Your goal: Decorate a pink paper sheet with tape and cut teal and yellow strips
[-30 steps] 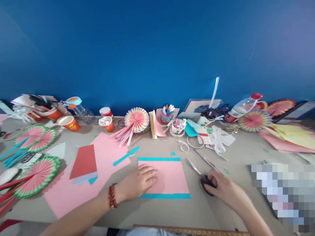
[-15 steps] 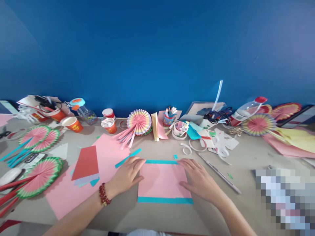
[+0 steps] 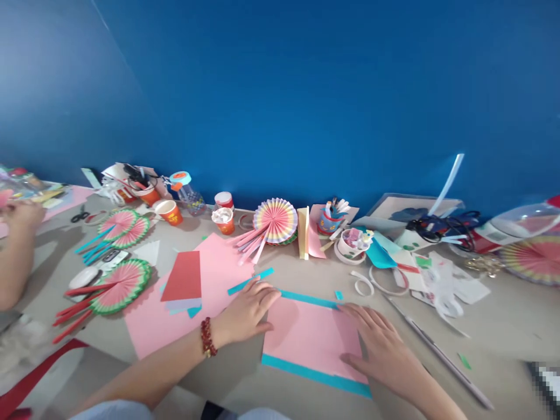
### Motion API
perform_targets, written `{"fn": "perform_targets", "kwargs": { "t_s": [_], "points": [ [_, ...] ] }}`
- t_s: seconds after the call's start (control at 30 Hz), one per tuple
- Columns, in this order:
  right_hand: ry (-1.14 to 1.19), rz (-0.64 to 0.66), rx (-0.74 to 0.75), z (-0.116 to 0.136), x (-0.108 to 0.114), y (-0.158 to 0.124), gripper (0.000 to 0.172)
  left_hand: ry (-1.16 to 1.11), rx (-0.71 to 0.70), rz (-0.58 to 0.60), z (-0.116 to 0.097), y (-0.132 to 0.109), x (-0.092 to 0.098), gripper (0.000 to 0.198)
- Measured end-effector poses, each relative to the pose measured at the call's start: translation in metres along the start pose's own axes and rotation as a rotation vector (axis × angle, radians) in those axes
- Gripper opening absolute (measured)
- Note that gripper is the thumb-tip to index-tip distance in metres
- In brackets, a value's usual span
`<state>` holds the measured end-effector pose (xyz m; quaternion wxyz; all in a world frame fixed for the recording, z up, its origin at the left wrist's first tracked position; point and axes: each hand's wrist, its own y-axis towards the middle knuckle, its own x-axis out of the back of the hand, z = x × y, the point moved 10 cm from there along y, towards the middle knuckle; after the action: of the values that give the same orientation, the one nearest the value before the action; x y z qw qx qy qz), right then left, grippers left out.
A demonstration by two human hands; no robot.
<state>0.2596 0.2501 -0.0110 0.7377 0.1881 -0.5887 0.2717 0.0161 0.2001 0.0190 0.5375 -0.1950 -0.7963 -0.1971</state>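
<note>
A pink sheet [image 3: 310,335] with a blue strip along its far edge and another along its near edge lies flat on the grey table [image 3: 227,373]. My left hand [image 3: 249,312] rests at the sheet's left side, fingers spread, a red bead bracelet [image 3: 207,338] on the wrist. Across from it, my right hand [image 3: 378,344] lies open on the right side, its thumb over the pink paper. Just left of my left hand is a loose blue strip [image 3: 238,285] on a larger pink sheet [image 3: 149,326], which also bears a red paper piece [image 3: 184,277].
Folded paper fans [image 3: 275,221] lie at the back and left, near cups [image 3: 168,212] and a pen holder [image 3: 331,219]. On the right are a long thin knife-like tool [image 3: 441,356], tape rings [image 3: 362,284] and a bottle [image 3: 520,227]. Another person's hand [image 3: 24,216] shows at far left.
The view has swung left, so the table items appear further right and another person's arm shows at the left. My hands remain at the two sides of the pink sheet.
</note>
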Motion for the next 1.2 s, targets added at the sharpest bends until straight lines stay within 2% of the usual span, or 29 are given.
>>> {"fn": "perform_targets", "kwargs": {
  "t_s": [0.27, 0.47, 0.73, 0.97, 1.2],
  "points": [
    [0.033, 0.011, -0.017, 0.002, 0.003, -0.001, 0.076, 0.047, 0.005, 0.003, -0.004, 0.001, 0.004, 0.069],
    [0.086, 0.033, -0.056, 0.006, 0.010, 0.001, 0.082, 0.106, -0.020, 0.001, -0.006, 0.001, -0.001, 0.079],
    [0.117, 0.042, -0.071, 0.006, 0.009, 0.000, 0.086, 0.049, -0.013, 0.006, -0.003, 0.001, -0.008, 0.089],
    [0.128, 0.075, -0.084, 0.004, 0.008, 0.000, 0.088, 0.122, 0.027, -0.040, 0.004, -0.006, -0.004, 0.084],
    [0.137, 0.063, -0.076, 0.005, 0.009, 0.000, 0.091, 0.131, 0.000, 0.007, 0.001, -0.001, -0.010, 0.089]
  ]
}}
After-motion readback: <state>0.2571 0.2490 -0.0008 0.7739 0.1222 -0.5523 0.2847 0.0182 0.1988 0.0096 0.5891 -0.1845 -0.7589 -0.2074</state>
